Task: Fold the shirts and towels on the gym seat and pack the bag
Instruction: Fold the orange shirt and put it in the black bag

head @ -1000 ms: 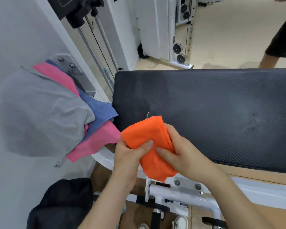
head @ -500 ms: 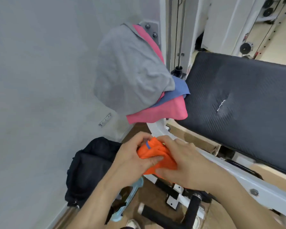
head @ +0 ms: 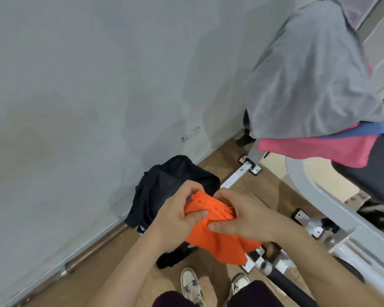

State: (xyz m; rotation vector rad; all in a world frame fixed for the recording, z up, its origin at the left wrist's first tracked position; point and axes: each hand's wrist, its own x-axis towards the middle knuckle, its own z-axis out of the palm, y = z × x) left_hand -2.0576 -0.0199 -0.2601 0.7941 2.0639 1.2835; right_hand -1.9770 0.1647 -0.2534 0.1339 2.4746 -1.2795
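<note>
Grey wall [head: 75, 85] meets wood floor [head: 111, 258] on the left; white machine frame [head: 319, 196] and dark seat [head: 377, 180] on the right. Black bag [head: 164, 187] slumps on the floor against the wall. Orange cloth [head: 217, 238] is held bunched over the bag's near edge, left hand [head: 175, 213] and right hand [head: 242, 216] fingers clenched on it. Grey shirt [head: 308, 80], blue cloth [head: 364, 131] and pink cloth [head: 315, 149] piled far right.

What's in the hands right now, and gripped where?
Both hold the orange cloth: left hand pinches its upper left edge, right hand grips the bunched upper right end.
</note>
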